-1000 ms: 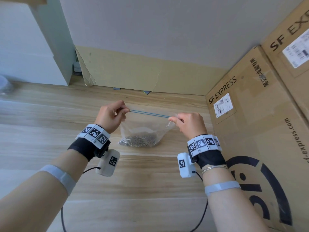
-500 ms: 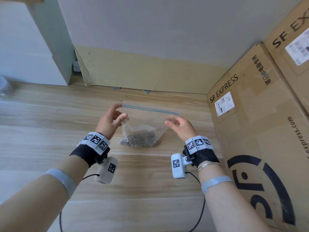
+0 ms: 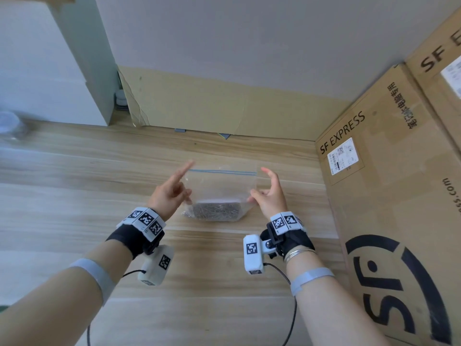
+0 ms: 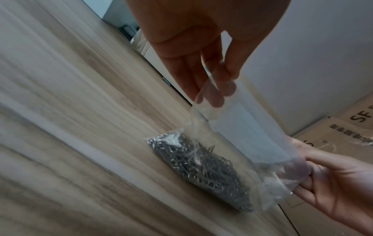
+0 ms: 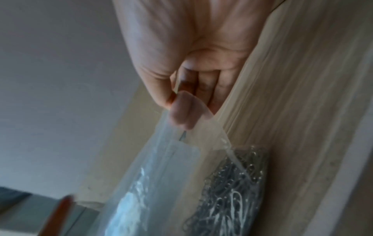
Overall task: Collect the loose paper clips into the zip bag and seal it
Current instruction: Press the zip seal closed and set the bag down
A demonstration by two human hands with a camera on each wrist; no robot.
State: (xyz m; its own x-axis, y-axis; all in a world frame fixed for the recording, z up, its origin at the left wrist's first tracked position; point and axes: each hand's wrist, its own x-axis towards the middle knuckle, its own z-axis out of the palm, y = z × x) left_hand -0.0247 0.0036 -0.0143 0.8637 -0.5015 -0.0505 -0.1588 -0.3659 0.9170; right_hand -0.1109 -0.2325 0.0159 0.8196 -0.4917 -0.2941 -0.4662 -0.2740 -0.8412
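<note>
A clear zip bag [image 3: 222, 188] with a blue zip line stands upright on the wooden surface [image 3: 74, 196], midway between my hands. A heap of grey paper clips [image 3: 215, 212] fills its bottom. My left hand [image 3: 172, 193] pinches the bag's left edge between thumb and fingers [image 4: 201, 89], index finger pointing up. My right hand [image 3: 270, 193] pinches the right edge; in the right wrist view its thumb [image 5: 182, 110] presses the film against the curled fingers. The clips [image 4: 201, 167] show through the film [image 5: 232, 183]. The zip line looks flat and straight; I cannot tell whether it is sealed.
Large SF Express cardboard boxes [image 3: 386, 196] wall off the right side. A flat cardboard sheet [image 3: 224, 108] leans on the back wall, with a white cabinet [image 3: 50, 71] at the left. A blurred round object [image 3: 10, 126] lies far left.
Both hands have slid from the bag's top corners at the zip line down to its side edges. The bag now stands taller and flatter, and both index fingers have straightened.
</note>
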